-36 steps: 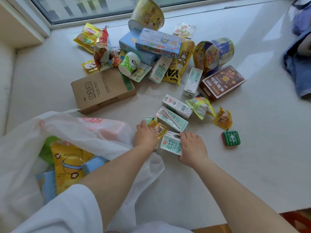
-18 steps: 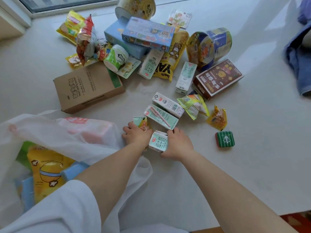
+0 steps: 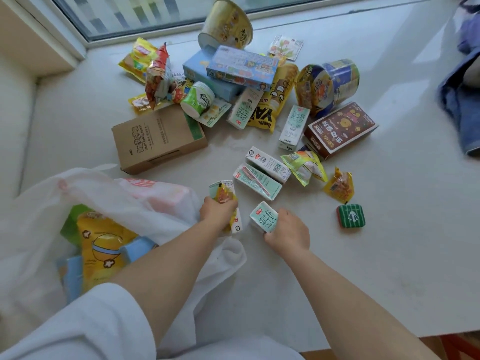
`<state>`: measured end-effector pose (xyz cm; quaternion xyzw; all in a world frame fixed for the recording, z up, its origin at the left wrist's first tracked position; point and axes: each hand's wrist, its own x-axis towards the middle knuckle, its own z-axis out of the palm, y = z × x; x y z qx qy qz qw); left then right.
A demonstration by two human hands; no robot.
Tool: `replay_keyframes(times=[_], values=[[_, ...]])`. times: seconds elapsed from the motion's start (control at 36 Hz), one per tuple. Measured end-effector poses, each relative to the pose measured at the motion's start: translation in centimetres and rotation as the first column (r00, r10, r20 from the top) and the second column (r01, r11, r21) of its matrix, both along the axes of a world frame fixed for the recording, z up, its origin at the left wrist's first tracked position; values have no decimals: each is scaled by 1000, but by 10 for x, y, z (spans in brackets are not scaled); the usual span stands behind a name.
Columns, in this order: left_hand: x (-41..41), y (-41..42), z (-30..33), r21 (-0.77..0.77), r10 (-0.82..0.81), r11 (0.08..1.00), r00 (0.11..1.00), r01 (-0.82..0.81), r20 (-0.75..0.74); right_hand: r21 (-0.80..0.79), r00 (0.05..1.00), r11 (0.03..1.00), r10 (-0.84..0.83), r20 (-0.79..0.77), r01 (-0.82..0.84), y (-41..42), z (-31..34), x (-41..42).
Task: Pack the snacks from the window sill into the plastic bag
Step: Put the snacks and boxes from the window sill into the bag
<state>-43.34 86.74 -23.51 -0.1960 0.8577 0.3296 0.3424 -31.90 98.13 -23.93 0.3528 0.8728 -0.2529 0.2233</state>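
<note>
My left hand [image 3: 217, 213] grips a mint-green milk carton [image 3: 235, 219] together with a small yellow snack packet [image 3: 224, 194], right beside the mouth of the white plastic bag [image 3: 109, 193]. My right hand [image 3: 288, 233] grips another mint-green milk carton [image 3: 263, 219], tilted up off the sill. The bag lies at the left and holds a yellow popcorn pack [image 3: 104, 242] and blue boxes. Two more milk cartons [image 3: 257, 181] lie just beyond my hands.
A pile of snacks covers the white sill [image 3: 376, 255]: a brown cardboard box [image 3: 158, 141], blue boxes [image 3: 241, 68], noodle cups [image 3: 327, 84], a dark red box [image 3: 340, 129], a yellow packet [image 3: 339, 187] and a small green tin [image 3: 351, 216]. Blue cloth [image 3: 462, 100] lies at the right edge.
Both hands closed on their cartons and lifted them slightly; the right carton now tilts upward. The left hand shifted toward the bag with its carton and packet.
</note>
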Motion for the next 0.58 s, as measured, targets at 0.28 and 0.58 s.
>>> replay_keyframes(times=[0.28,0.58], values=[[13,-16,24,129,-6,992,997,16,-82,107,999,994,-41,12,40,-22,1,5],[34,-34,17,114,-22,993,999,26,-32,112,1000,993,28,4,-28,-20,-6,5]])
